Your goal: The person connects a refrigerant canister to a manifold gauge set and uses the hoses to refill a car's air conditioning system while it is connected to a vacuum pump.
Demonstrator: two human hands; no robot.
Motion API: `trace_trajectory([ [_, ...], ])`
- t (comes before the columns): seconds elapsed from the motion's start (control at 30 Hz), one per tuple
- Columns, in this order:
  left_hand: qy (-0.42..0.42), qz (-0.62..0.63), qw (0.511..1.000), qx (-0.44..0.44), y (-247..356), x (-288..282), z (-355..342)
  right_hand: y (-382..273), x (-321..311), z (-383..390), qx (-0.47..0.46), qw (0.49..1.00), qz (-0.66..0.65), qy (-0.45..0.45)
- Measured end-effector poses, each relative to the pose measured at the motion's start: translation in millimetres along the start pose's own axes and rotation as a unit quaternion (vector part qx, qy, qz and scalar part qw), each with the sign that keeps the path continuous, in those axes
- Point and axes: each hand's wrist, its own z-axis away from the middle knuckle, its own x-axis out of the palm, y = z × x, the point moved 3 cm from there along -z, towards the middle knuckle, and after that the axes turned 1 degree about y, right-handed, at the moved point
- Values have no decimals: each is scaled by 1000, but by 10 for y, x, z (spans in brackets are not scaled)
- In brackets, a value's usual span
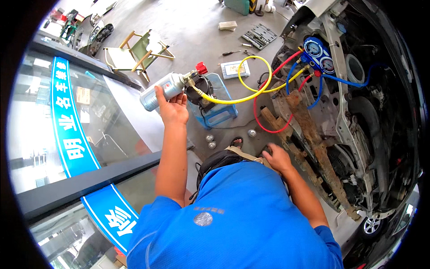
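My left hand (174,109) is closed around a silver gas can (156,95), held tilted at the left. A brass can tap (190,79) with a red knob (201,68) sits on its top. From the tap a yellow hose (224,100) loops right toward a blue manifold gauge set (319,54) with two round dials, resting in the vehicle's open front. Red and blue hoses also hang from the gauges. Beside my hip, near the rusty front beam, my right hand (276,158) has curled fingers; what they hold, if anything, is hidden.
A blue plastic stool (224,117) with a round black device stands beyond the can. Several small cans (252,133) stand by my feet. Farther off are a folding chair (139,54) and a socket set (260,36). Glass panels (121,157) line the left; a rusty beam (309,121) juts at right.
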Motion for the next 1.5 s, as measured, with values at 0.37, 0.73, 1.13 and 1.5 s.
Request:
trace_trajectory([
  [0.37,-24,20,999,-10,-202,92,324,-2241,-779,-744,-375,898,-51,223],
  [0.73,-178,-32,973,141,-65,-84,351,-2454,-1292,-771,-427,864,-114,241],
  [1.13,-315,-73,924,202,-14,-64,364,-2596,-1882,-833,-429,893,-33,131],
  [1.5,-299,-8,941,160,-5,30,331,-2770,-2004,-734,-460,867,13,190],
])
